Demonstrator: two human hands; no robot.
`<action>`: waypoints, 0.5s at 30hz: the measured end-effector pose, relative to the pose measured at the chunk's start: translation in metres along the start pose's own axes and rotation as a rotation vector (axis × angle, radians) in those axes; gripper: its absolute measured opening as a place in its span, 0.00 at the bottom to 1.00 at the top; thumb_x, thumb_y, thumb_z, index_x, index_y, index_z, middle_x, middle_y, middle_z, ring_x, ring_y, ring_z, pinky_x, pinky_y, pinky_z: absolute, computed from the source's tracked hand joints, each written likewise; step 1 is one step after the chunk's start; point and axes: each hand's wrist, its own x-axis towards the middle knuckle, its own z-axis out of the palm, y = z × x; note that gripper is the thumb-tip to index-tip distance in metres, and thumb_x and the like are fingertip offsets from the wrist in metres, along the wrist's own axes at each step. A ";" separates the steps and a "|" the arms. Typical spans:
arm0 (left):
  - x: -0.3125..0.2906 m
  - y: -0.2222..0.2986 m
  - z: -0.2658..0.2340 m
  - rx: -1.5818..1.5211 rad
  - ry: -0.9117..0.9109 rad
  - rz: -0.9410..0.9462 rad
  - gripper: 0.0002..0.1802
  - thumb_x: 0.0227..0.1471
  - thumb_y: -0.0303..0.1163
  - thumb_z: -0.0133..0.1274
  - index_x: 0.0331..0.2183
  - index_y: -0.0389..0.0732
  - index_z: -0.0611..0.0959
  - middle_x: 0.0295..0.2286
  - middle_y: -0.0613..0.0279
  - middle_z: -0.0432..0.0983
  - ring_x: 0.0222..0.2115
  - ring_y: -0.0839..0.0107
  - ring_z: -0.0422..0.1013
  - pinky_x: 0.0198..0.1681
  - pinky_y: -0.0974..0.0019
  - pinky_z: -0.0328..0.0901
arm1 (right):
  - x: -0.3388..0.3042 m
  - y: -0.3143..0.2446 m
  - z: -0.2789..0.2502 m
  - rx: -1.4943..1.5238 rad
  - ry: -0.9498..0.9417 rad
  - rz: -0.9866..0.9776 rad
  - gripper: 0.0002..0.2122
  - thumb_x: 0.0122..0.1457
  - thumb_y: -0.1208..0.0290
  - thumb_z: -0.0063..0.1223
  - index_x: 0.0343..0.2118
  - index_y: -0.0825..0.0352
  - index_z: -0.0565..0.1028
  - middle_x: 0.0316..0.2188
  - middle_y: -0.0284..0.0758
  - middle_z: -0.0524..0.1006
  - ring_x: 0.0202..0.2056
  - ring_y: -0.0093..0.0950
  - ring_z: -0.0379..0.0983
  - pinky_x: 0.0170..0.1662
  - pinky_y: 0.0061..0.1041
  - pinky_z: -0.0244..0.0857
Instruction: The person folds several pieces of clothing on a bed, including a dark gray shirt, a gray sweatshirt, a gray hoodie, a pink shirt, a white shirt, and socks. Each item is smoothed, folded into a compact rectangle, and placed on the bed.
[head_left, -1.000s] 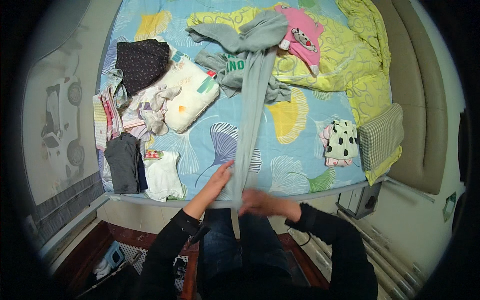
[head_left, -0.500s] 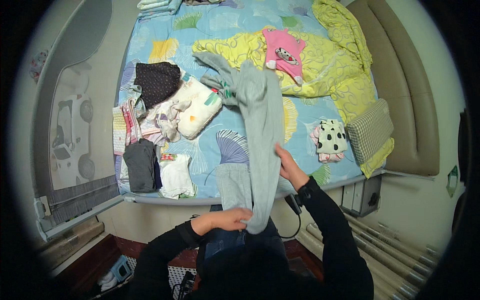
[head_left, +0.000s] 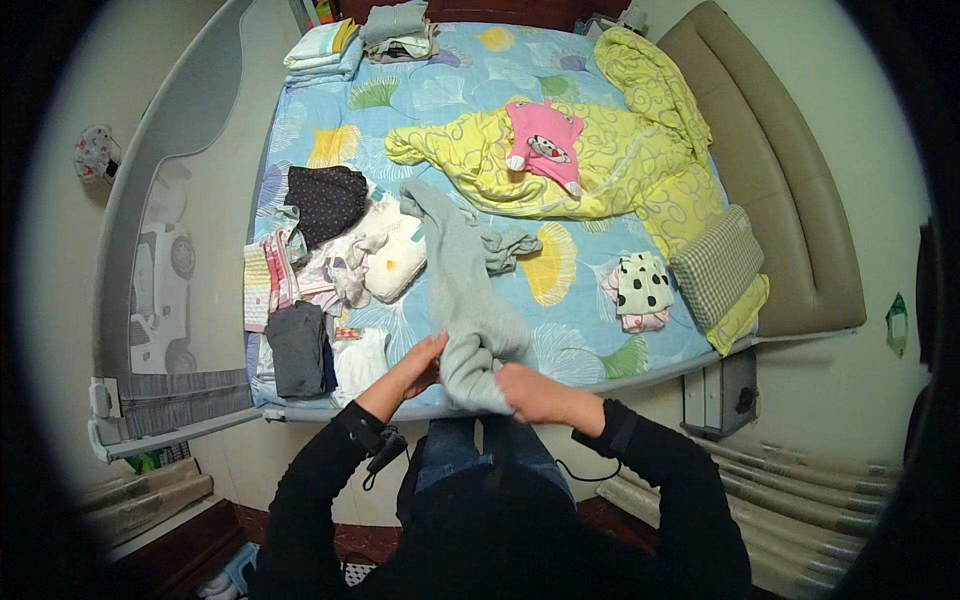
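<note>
- Nearest the camera, the left hand (head_left: 412, 366) and the right hand (head_left: 535, 393) meet at the near edge of the bed (head_left: 610, 372), both closed on the folded lower end of a grey garment (head_left: 463, 300). The left hand's fingers curl into the fabric from its left side; the right hand's fingers wrap it from the right and below.
- The grey garment is bunched thick between the hands and runs away from them up the patterned blue sheet (head_left: 450, 80) as a long strip, its far end lying loose beside a yellow print on the sheet.
- Just left of the hands, at the bed's near left corner, lie a folded dark grey piece (head_left: 297, 349) and a small white piece (head_left: 360, 362) side by side.
- Beyond those sits a loose heap of pale clothes (head_left: 370, 262), a striped folded item (head_left: 262, 282), and a dark dotted garment (head_left: 325, 203).
- To the right, a black-spotted white garment (head_left: 640, 285) lies next to a checked pillow (head_left: 716, 265).
- Further off, a yellow blanket (head_left: 600, 160) is rumpled across the bed with a pink garment (head_left: 545, 138) on top.
- At the far end, folded stacks of laundry (head_left: 365, 35) rest by the bed's edge.
</note>
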 end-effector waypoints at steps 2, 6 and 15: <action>0.004 0.002 0.011 -0.113 -0.025 0.019 0.25 0.51 0.37 0.52 0.47 0.33 0.68 0.41 0.54 0.72 0.40 0.65 0.72 0.43 0.61 0.67 | -0.003 -0.024 0.007 -0.076 -0.177 -0.033 0.06 0.36 0.75 0.55 0.20 0.68 0.72 0.24 0.39 0.71 0.33 0.42 0.68 0.36 0.36 0.61; 0.000 0.005 0.038 -0.128 -0.093 0.196 0.22 0.43 0.19 0.49 0.45 0.31 0.72 0.40 0.52 0.74 0.37 0.64 0.74 0.43 0.61 0.69 | -0.028 -0.040 0.026 0.173 0.031 -0.072 0.09 0.51 0.67 0.54 0.23 0.69 0.74 0.27 0.40 0.72 0.34 0.38 0.70 0.36 0.33 0.63; -0.068 -0.012 0.107 -0.026 -0.124 0.368 0.35 0.39 0.16 0.53 0.52 0.33 0.64 0.46 0.52 0.70 0.44 0.61 0.70 0.47 0.57 0.66 | -0.095 0.009 0.031 1.027 0.385 0.547 0.40 0.54 0.53 0.53 0.62 0.66 0.44 0.60 0.38 0.53 0.58 0.33 0.53 0.56 0.32 0.54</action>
